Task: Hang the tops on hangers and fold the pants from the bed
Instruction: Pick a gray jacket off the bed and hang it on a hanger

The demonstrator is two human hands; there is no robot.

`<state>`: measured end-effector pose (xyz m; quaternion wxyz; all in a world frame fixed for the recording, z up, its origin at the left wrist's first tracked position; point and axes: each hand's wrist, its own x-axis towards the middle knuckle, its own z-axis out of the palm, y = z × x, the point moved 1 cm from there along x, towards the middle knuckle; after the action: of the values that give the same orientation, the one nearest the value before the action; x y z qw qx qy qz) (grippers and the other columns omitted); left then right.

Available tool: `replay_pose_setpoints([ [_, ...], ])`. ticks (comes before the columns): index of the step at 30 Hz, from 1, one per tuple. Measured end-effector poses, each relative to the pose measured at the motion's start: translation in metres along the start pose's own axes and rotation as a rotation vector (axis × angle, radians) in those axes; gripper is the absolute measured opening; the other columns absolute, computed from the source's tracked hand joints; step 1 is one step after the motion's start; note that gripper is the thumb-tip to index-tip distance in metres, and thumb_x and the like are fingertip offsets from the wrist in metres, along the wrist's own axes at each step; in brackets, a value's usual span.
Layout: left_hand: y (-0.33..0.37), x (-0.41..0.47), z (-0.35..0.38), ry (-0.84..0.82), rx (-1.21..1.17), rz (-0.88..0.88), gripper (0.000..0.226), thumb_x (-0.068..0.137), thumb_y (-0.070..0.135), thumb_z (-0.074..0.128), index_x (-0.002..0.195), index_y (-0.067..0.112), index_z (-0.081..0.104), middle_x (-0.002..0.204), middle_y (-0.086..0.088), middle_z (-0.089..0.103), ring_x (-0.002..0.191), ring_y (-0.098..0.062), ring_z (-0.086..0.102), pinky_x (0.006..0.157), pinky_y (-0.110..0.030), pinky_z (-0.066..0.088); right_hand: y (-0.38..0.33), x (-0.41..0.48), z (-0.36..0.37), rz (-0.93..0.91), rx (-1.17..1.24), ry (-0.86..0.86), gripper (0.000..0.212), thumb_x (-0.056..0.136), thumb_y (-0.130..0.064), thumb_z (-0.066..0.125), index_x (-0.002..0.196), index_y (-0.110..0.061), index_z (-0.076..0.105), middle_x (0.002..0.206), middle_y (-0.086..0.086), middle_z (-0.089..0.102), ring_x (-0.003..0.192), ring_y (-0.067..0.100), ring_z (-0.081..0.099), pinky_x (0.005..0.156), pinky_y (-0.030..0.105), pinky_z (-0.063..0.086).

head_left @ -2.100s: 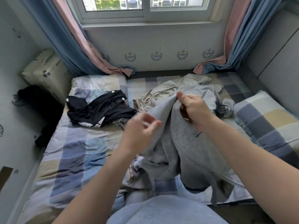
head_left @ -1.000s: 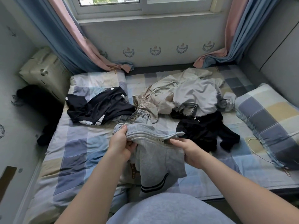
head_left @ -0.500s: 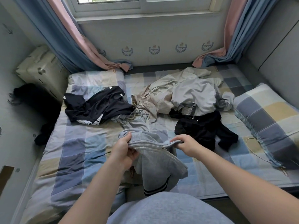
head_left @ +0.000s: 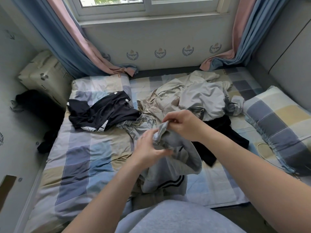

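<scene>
Pinching grey garment (head_left: 161, 175): right hand (head_left: 183, 125) | left hand (head_left: 149, 148): blurred, probably gripping

A bunched grey zip garment (head_left: 168, 172) with black-striped hem hangs over the checked bed (head_left: 80, 158).

Forearms bare all the way to the frame edges, one from lower left, one from lower right. Left hand (head_left: 148, 147) at centre frame wears a thin pale ring (head_left: 143, 137) on one finger; right hand (head_left: 183, 125), just above it, is bare. Torso at bottom centre is in a plain light blue-grey top (head_left: 176, 217), soft-looking fabric.
</scene>
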<state>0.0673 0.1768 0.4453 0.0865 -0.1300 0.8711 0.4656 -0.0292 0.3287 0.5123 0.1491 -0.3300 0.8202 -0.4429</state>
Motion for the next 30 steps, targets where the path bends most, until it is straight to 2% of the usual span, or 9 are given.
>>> replay_pose_setpoints([
  [4,0.009,0.007,0.010,0.056,-0.140,0.059,0.030,0.072,0.046,0.073,0.093,0.026,0.068,0.084,0.003,0.071,0.086,-0.022,0.067,0.075,-0.045,0.055,-0.011,0.007,0.002,-0.050,0.039,0.038,0.012,0.080,-0.024,0.070,0.078,-0.036,0.069,0.079,-0.008,0.069,0.074,0.006,0.062,0.073,0.025,0.050],
  [7,0.001,0.006,0.009,0.133,-0.204,0.071,0.023,0.078,0.043,0.071,0.087,0.022,0.069,0.076,0.006,0.069,0.076,-0.018,0.065,0.071,-0.041,0.051,0.008,-0.003,-0.007,0.046,0.217,0.060,0.013,0.084,-0.020,0.079,0.093,-0.023,0.070,0.086,0.000,0.072,0.080,0.007,0.065,0.075,0.021,0.050],
  [12,-0.023,0.002,0.009,0.365,-0.377,-0.074,0.019,0.087,0.031,0.076,0.072,0.022,0.068,0.057,0.019,0.062,0.055,0.002,0.053,0.058,-0.030,0.041,0.057,-0.041,0.008,0.515,0.184,0.031,0.068,0.082,-0.045,0.078,0.139,-0.029,0.044,0.138,-0.003,0.051,0.127,0.013,0.046,0.093,0.018,0.040],
  [14,-0.023,0.000,0.010,0.476,-0.470,-0.125,0.024,0.087,0.028,0.076,0.065,0.026,0.067,0.055,0.020,0.060,0.052,0.004,0.052,0.054,-0.027,0.044,0.069,-0.058,0.026,0.737,0.170,-0.113,0.083,0.080,-0.058,0.074,0.147,-0.027,0.036,0.145,0.002,0.046,0.122,0.017,0.051,0.079,0.025,0.047],
  [17,-0.022,-0.003,0.008,0.573,-0.605,-0.247,0.023,0.084,0.035,0.077,0.062,0.035,0.069,0.052,0.021,0.059,0.050,0.005,0.051,0.055,-0.028,0.043,0.075,-0.076,0.053,0.889,0.256,-0.230,0.059,0.078,-0.051,0.076,0.126,-0.023,0.055,0.122,0.000,0.062,0.102,0.022,0.066,0.063,0.037,0.060],
  [21,-0.025,-0.003,0.003,0.596,-0.785,-0.390,0.016,0.075,0.046,0.080,0.077,0.033,0.071,0.066,0.025,0.069,0.076,-0.003,0.061,0.070,-0.030,0.048,0.084,-0.080,0.072,0.827,0.385,0.051,0.009,0.090,0.003,0.057,0.095,0.002,0.065,0.085,0.015,0.064,0.073,0.024,0.063,0.070,0.046,0.062],
  [24,-0.029,-0.007,-0.001,0.564,-0.742,-0.348,0.006,0.074,0.042,0.078,0.071,0.045,0.072,0.061,0.021,0.067,0.072,-0.008,0.061,0.068,-0.030,0.046,0.084,-0.069,0.055,0.792,0.607,0.324,0.014,0.095,0.005,0.055,0.088,-0.003,0.064,0.084,0.019,0.060,0.072,0.025,0.058,0.066,0.038,0.050],
  [27,-0.029,-0.011,-0.006,0.426,-0.633,-0.199,0.012,0.072,0.034,0.078,0.083,0.039,0.076,0.076,0.014,0.075,0.078,-0.004,0.070,0.066,-0.028,0.053,0.077,-0.056,0.028,0.748,0.733,0.450,0.020,0.101,-0.005,0.053,0.083,-0.007,0.063,0.074,0.012,0.060,0.063,0.019,0.060,0.059,0.031,0.056],
  [30,-0.018,-0.013,-0.011,0.217,-0.508,-0.104,0.056,0.063,0.049,0.082,0.112,0.025,0.068,0.104,0.003,0.075,0.098,-0.014,0.071,0.083,-0.037,0.058,0.063,-0.047,0.011,0.619,0.778,0.426,0.025,0.101,-0.007,0.054,0.079,-0.011,0.066,0.065,0.005,0.058,0.052,0.010,0.057,0.050,0.024,0.054],
])
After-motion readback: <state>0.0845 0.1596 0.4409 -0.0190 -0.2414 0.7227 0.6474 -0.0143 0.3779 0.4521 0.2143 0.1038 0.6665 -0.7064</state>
